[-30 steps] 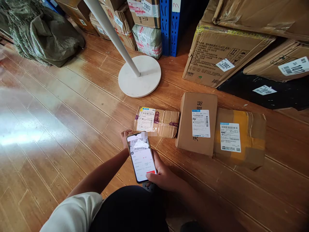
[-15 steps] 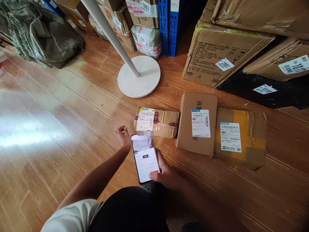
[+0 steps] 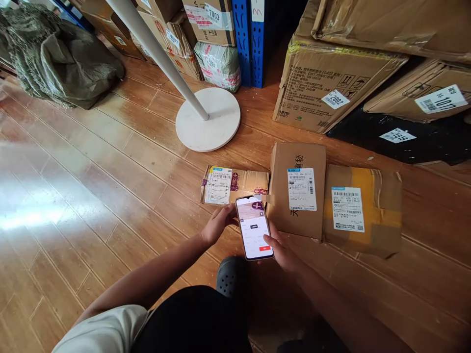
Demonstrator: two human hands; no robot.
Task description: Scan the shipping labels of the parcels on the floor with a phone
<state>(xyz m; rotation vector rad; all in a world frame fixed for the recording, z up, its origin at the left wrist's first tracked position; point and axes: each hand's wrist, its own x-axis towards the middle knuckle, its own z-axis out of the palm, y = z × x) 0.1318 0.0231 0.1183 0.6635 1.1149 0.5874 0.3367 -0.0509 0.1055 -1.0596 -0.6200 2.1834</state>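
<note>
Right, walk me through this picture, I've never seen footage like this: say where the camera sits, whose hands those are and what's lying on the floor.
The camera sits on a person's head and looks down, so both arms belong to the wearer. The right hand holds a phone with its screen lit. The left hand touches the phone's left edge. Just beyond them, three parcels lie in a row on the wooden floor: a small taped parcel, a plain brown box and a box with yellow tape, each with a white label. Behind them stands a white round stand base, with bigger boxes stacked further back.
</note>
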